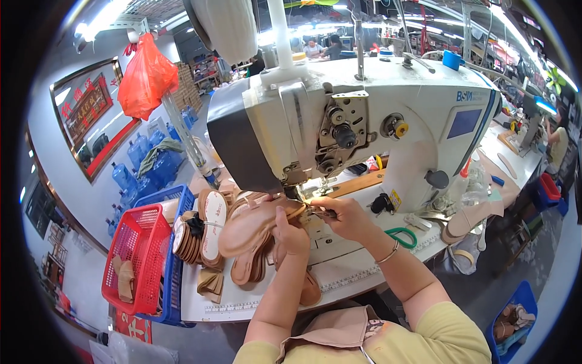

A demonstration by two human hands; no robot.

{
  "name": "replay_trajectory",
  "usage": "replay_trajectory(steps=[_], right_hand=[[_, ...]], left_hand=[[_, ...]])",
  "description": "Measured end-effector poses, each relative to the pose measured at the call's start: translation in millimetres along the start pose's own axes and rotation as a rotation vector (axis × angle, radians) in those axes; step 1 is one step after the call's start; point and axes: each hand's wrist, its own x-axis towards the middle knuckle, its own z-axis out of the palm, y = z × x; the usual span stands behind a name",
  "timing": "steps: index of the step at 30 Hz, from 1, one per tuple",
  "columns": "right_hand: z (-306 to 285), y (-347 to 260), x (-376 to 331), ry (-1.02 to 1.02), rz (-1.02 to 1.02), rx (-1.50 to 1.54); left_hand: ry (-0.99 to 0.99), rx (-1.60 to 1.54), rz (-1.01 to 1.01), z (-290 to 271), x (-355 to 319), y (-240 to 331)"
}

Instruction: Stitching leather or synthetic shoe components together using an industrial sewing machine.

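My left hand (292, 233) is closed on a brown leather shoe piece (251, 229), sole-shaped, whose tip lies under the needle area of a white sewing machine (376, 115). On the other side of the needle, my right hand (350, 219) is closed with thumb and fingers pinched around a small dark thing that I cannot make out, close to the shoe piece's edge. Stacks of brown soles (251, 267) lie beside my left forearm. Behind them are pale insoles (213, 221) and a bundle of soles (188, 242) tied with black.
Left of the table stand a red basket (140, 224) and a blue crate (176, 279). Green-handled scissors (401, 238) lie right of my right wrist, near a black object (382, 204). A measuring tape strip (351, 279) runs along the front edge. A blue bin (515, 321) stands at lower right.
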Motion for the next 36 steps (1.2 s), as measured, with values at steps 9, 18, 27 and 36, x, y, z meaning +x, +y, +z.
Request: replay_trajectory(steps=[9, 18, 27, 36], right_hand=[[-1, 4, 1, 0.004, -0.016, 0.032], [-7, 2, 3, -0.024, -0.061, 0.151], [-5, 6, 2, -0.04, -0.04, 0.167], [-7, 6, 2, -0.074, 0.02, 0.158]], left_hand=[[-0.508, 0.915, 0.806, -47, -31, 24], [-0.663, 0.797, 0.628, -57, -19, 23], [-0.737, 0.704, 0.456, -42, 14, 23], [-0.685, 0.449, 0.164, -47, 29, 10]])
